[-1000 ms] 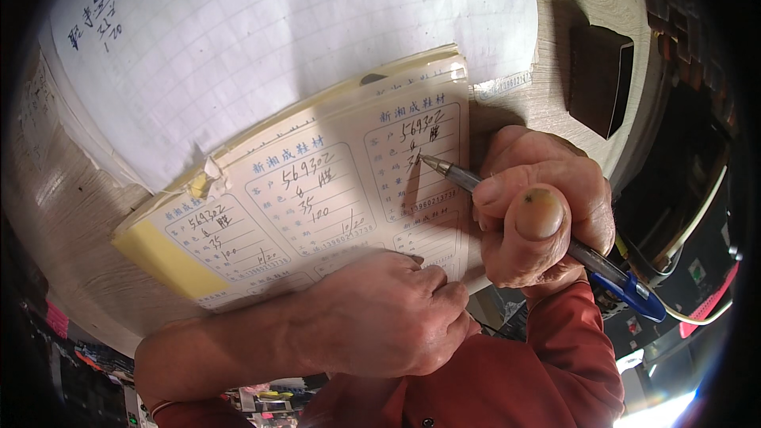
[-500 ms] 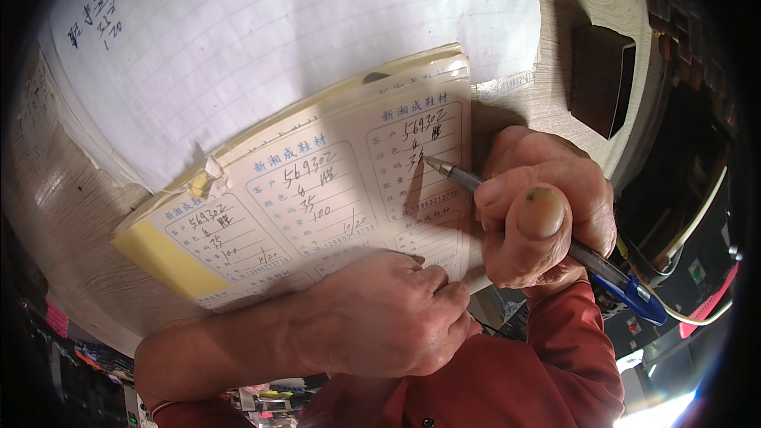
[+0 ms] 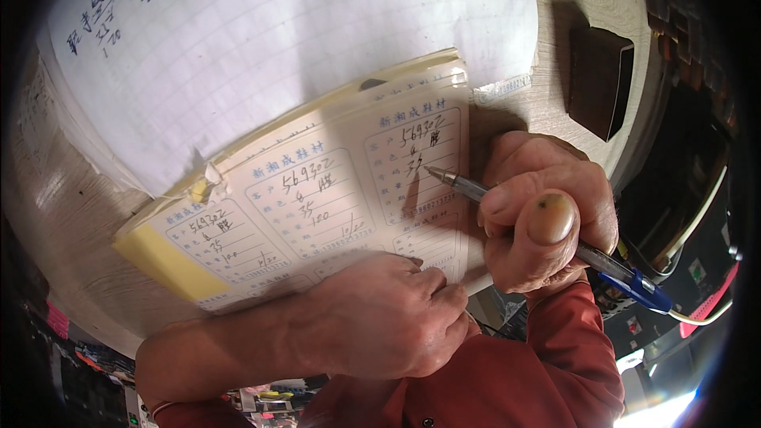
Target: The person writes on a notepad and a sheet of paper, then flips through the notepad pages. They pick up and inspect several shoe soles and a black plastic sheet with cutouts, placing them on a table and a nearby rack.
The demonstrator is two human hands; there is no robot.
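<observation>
My right hand [image 3: 551, 210] is closed around a clear-barrelled pen [image 3: 472, 189] with a blue cap on its back end. The pen's tip is at the third line of the right-hand label, beside handwritten figures. That label is part of a label pad [image 3: 238, 234], with cream printed sheets and a yellow layer at the left edge. Across the pad's lower part lies my left hand [image 3: 388, 313], its fingers curled under and the inside of its grip hidden. Handwriting fills lines on the three upper labels.
A large lined white paper [image 3: 317, 16] with handwriting lies beyond the pad, partly under it. Farther right on the wooden table [image 3: 551, 111] stands a dark brown box [image 3: 600, 83]. A pale cable [image 3: 697, 214] curves near the right edge.
The pen tip and my right hand have shifted slightly down and to the right. My left hand stays in nearly the same place on the pad.
</observation>
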